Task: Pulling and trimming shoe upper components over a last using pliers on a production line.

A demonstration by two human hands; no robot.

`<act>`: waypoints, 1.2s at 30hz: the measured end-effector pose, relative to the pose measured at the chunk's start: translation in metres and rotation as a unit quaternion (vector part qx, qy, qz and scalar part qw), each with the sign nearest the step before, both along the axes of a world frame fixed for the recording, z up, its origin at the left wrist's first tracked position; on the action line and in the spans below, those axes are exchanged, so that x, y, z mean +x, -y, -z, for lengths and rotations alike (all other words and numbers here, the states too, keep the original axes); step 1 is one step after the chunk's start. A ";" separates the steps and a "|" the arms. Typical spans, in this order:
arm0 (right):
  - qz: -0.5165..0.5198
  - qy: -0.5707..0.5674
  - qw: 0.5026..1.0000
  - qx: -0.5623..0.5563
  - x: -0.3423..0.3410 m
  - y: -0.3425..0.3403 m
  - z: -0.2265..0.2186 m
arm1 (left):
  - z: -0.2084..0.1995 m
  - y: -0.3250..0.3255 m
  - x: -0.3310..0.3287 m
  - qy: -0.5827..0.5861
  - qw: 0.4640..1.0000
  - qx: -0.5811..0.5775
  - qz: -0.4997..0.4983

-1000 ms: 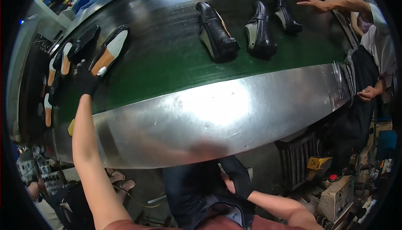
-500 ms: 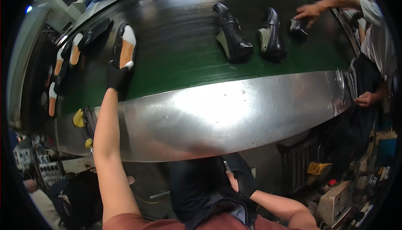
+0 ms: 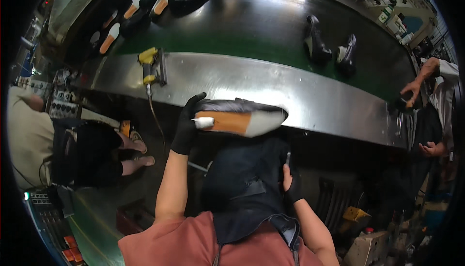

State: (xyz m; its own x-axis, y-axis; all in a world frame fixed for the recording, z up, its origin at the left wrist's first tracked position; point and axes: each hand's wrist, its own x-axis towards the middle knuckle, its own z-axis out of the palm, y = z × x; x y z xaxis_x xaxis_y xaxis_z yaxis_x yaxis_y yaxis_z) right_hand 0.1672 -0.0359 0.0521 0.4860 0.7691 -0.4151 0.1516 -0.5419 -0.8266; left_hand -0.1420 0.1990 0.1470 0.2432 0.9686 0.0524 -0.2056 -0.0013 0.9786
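Note:
My left hand (image 3: 186, 126), in a black fingerless glove, grips the heel end of a black shoe (image 3: 235, 123). The shoe lies sideways in front of my lap, its tan and white underside facing up at me, slightly blurred; a small white piece (image 3: 204, 122) shows by the heel. Lower down on the right, my gloved right hand (image 3: 291, 182) is closed round a thin metal tool (image 3: 288, 158) whose kind I cannot make out. That hand rests beside my dark apron (image 3: 237, 179).
A yellow-and-black power tool (image 3: 153, 66) with a hose lies on the metal ledge (image 3: 213, 72). Past it, shoes stand on a green-black conveyor (image 3: 252, 28), several at left, two heeled shoes (image 3: 317, 45) at right. Co-workers' bodies show at left (image 3: 29, 135) and right (image 3: 436, 106).
My left hand has brought the shoe off the conveyor toward my lap and turned it sideways. My view has swung left. The right-hand co-worker's hand has moved nearer the conveyor's end.

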 end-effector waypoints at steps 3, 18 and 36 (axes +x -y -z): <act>0.109 -0.129 0.981 -0.091 -0.007 0.032 -0.033 | -0.018 0.055 0.016 -0.031 0.997 -0.016 0.063; 0.037 -0.149 0.988 0.002 -0.026 0.080 -0.143 | -0.029 0.071 0.157 -0.294 0.850 0.355 0.255; -0.051 -0.060 0.994 0.070 -0.083 0.013 -0.112 | -0.003 0.081 0.157 -0.071 0.964 0.114 0.228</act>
State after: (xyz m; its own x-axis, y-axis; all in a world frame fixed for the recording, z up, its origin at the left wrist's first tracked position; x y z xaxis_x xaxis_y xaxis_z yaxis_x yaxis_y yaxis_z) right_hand 0.0838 -0.0493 0.1639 0.3562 0.8656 -0.3519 0.0945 -0.4081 -0.9080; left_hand 0.0148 0.1176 0.1496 0.6617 0.7265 0.1855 -0.0995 -0.1601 0.9821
